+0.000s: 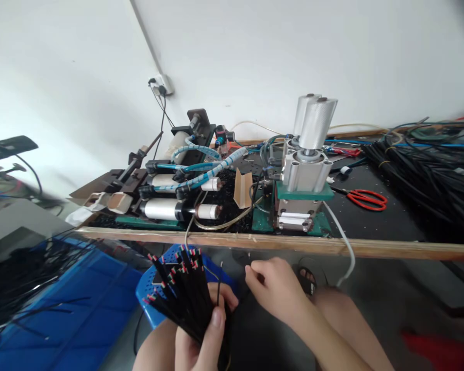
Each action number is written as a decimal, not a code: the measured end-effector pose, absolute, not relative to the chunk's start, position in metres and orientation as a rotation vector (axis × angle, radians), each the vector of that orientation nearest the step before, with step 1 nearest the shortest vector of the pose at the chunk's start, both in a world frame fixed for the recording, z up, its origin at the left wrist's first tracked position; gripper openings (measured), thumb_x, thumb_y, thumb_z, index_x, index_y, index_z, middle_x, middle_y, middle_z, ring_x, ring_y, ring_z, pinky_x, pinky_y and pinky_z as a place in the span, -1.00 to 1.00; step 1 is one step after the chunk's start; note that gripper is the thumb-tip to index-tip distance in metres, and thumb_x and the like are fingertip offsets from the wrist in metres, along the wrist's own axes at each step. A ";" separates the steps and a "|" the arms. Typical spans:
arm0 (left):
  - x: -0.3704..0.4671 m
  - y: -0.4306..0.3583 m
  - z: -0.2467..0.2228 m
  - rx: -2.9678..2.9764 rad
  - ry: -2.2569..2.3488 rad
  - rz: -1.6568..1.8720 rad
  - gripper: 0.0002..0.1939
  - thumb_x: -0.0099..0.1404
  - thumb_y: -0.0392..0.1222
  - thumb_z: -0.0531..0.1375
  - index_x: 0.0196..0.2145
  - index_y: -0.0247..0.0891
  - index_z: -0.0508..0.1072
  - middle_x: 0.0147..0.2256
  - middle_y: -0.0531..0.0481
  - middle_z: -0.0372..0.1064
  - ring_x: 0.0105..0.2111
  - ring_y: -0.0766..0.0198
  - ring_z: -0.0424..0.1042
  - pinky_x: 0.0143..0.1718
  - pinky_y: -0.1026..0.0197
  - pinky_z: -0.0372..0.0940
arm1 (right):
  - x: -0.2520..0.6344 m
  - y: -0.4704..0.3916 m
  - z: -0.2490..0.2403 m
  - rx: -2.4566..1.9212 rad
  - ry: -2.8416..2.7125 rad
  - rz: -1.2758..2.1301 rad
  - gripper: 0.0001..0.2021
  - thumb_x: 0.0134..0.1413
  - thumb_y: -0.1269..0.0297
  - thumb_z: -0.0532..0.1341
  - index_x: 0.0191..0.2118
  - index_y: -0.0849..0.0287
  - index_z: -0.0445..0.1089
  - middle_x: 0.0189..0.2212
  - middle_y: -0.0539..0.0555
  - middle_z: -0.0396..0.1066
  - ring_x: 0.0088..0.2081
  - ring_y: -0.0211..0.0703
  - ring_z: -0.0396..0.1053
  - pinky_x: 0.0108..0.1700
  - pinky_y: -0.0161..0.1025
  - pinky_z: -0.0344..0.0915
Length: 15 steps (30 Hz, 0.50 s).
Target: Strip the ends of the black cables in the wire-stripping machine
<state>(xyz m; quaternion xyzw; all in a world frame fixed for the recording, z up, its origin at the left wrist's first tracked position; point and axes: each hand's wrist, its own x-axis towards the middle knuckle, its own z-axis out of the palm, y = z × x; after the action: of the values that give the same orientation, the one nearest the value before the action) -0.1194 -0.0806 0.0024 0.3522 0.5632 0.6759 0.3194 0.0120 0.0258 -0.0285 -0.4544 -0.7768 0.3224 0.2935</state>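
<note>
My left hand (211, 335) is wrapped round a thick bundle of black cables (191, 296) above my lap. Short red, green and white wire tips fan out at the bundle's upper end. One thin cable (218, 288) stands apart from the rest, between the thumb and fingers of that hand. To the right, my right hand (278, 291) is raised just below the bench edge, its thumb and forefinger pinched together. Something tiny and pale shows near those fingertips, too small to name. The two hands are apart.
On the bench (371, 226) stand a press with silver cylinders (309, 165) and a pneumatic machine with white cylinders (162, 208). Red-handled scissors (367, 200) and black cables (417, 175) lie right. A blue stool (147, 293) and blue bin (77, 330) are at lower left.
</note>
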 end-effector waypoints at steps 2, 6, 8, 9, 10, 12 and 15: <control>-0.125 -0.083 -0.002 0.964 1.526 1.716 -0.60 0.27 0.19 0.48 -0.40 -0.21 0.66 -0.32 -0.11 0.58 -0.24 0.03 0.53 -0.16 0.17 0.43 | 0.005 0.028 -0.038 -1.262 -2.075 0.889 -0.51 0.31 0.31 0.16 -0.63 0.08 -0.04 -0.71 -0.10 -0.07 -0.62 -0.24 -0.09 -0.44 -0.15 -0.22; -0.120 -0.086 -0.010 1.026 1.543 1.666 -0.62 0.38 0.19 0.39 -0.34 -0.19 0.71 -0.33 -0.11 0.61 -0.23 0.03 0.53 0.06 0.09 0.39 | -0.004 0.027 -0.046 -1.248 -2.137 0.974 -0.50 0.31 0.35 0.17 -0.66 0.10 0.03 -0.74 -0.08 0.09 -0.60 -0.25 0.02 -0.44 -0.18 -0.16; -0.114 -0.086 -0.011 1.038 1.518 1.668 -0.58 0.42 0.19 0.35 -0.40 -0.18 0.69 -0.34 -0.11 0.60 -0.21 0.03 0.52 0.12 0.08 0.36 | -0.006 0.026 -0.045 -1.206 -2.181 1.021 -0.50 0.35 0.34 0.15 -0.67 0.12 0.10 -0.72 -0.06 0.20 -0.60 -0.25 0.12 -0.44 -0.21 -0.12; -0.111 -0.085 -0.011 1.045 1.507 1.664 -0.55 0.43 0.20 0.34 -0.46 -0.18 0.66 -0.34 -0.12 0.59 -0.19 0.02 0.52 0.12 0.08 0.35 | -0.006 0.026 -0.045 -1.183 -2.205 1.040 -0.49 0.37 0.33 0.14 -0.67 0.12 0.12 -0.72 -0.06 0.23 -0.59 -0.25 0.15 -0.44 -0.23 -0.10; -0.110 -0.084 -0.012 1.049 1.506 1.657 -0.51 0.44 0.21 0.34 -0.51 -0.18 0.62 -0.35 -0.13 0.58 -0.19 0.02 0.52 0.12 0.09 0.35 | -0.006 0.026 -0.044 -1.158 -2.230 1.054 -0.48 0.39 0.32 0.14 -0.67 0.13 0.13 -0.72 -0.05 0.24 -0.59 -0.25 0.16 -0.43 -0.23 -0.08; -0.108 -0.082 -0.013 1.063 1.488 1.609 -0.46 0.44 0.23 0.33 -0.56 -0.18 0.54 -0.40 -0.12 0.54 -0.25 0.05 0.50 0.06 0.10 0.37 | -0.002 0.027 -0.041 -1.131 -2.267 1.055 -0.48 0.39 0.31 0.14 -0.67 0.13 0.13 -0.71 -0.05 0.25 -0.59 -0.25 0.15 -0.42 -0.23 -0.07; -0.104 -0.078 -0.018 1.012 1.426 1.535 -0.48 0.40 0.26 0.36 -0.50 -0.20 0.51 -0.48 -0.05 0.45 -0.41 0.15 0.40 -0.22 0.17 0.39 | 0.012 0.026 -0.028 -1.198 -2.261 0.980 -0.51 0.42 0.26 0.13 -0.62 0.12 0.17 -0.67 -0.01 0.28 -0.58 -0.21 0.18 -0.42 -0.19 -0.11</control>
<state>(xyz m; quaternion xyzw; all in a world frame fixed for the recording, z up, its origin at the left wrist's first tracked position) -0.1043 -0.0783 -0.0175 0.3995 0.5625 0.6058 0.3963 0.0118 0.0260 -0.0285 -0.4284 -0.8086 0.3505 0.1997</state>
